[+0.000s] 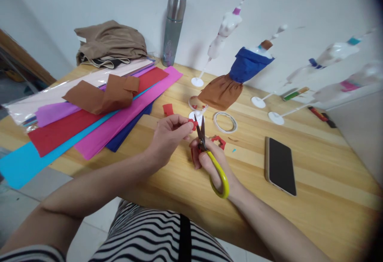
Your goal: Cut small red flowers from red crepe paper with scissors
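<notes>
Between the thumb and fingers of my left hand point(172, 134) is a small red paper flower point(193, 124). My right hand point(217, 160) grips yellow-handled scissors point(220, 178), whose dark blades are parted and point away from me, right beside the flower. Next to my right hand lies a red paper scrap with a cut-out hole point(219, 142). More red paper point(196, 159) shows at the fingers of that hand; whether it is held I cannot tell. A red square piece point(168, 109) rests on the table beyond my left hand.
Tape rolls point(225, 122) lie ahead of my hands. A small mannequin wears a blue top point(249, 65) and brown skirt point(222, 91); several bare ones stand along the wall. Coloured paper sheets point(119, 128) spread left, a flask point(174, 30) stands behind, and a phone point(280, 165) lies right.
</notes>
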Motion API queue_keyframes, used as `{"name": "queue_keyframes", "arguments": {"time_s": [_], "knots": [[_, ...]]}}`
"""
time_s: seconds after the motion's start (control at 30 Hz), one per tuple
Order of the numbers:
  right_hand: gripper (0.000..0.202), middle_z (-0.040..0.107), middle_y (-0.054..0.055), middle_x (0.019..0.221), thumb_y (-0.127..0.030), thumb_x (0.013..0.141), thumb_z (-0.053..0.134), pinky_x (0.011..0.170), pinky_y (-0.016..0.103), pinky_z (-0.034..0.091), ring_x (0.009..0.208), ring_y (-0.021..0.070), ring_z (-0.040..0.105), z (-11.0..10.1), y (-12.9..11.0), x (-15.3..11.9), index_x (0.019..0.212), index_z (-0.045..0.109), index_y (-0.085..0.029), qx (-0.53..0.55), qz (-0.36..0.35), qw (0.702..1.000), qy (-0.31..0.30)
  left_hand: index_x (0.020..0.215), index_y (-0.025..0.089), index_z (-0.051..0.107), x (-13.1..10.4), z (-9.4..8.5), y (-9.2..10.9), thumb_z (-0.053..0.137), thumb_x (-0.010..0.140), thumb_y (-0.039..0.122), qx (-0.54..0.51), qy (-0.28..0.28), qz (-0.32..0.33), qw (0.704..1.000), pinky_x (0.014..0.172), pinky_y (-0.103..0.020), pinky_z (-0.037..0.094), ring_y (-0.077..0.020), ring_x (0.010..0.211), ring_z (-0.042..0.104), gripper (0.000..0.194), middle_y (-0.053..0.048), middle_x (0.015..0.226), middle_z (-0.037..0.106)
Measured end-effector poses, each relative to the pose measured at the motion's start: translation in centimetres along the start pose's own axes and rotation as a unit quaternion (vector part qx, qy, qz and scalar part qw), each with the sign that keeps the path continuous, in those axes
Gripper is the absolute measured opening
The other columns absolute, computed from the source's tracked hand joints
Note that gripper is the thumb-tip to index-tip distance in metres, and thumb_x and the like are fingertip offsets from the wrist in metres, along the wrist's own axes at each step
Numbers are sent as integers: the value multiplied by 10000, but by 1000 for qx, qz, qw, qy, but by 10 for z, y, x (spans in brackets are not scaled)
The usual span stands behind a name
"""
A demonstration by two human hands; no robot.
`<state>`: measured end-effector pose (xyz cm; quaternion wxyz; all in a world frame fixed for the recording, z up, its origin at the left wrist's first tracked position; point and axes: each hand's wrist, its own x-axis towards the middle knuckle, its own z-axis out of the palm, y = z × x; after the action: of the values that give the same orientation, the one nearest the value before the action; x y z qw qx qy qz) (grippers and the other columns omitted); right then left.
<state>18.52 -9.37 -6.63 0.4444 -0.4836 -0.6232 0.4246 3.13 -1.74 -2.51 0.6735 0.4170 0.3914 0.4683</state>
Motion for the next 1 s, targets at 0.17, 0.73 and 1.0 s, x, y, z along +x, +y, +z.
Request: {"name": "queue_keyframes", "arguments": {"time_s": [0.17,0.73,1.0], "knots": [[341,509,-29,684,-550,969,548,543,304,373,559,146,456,-1,-2,2,1030,593,-218,12,-14,999,36,621,151,644,3,-1,-1,743,669,300,0,-8,-16,1000,611,-232,457,-84,585,536,185,6,628,638],[442,547,-34,675,-626,871,673,495,280,434,515,123,529,3,-11,7,966,579,-205,101,56,989,93,623,156,659,9,-5,-10,777,667,300,-9,-81,-19,997,629,-234,442,-87,611,519,191,3,661,623],[475,519,-33,631,-675,925,551,495,281,412,514,125,469,0,-12,8,970,555,-202,49,30,998,17,630,153,644,9,-6,-12,766,696,291,-21,-75,-17,997,637,-234,433,-75,590,519,196,3,676,630]]}}
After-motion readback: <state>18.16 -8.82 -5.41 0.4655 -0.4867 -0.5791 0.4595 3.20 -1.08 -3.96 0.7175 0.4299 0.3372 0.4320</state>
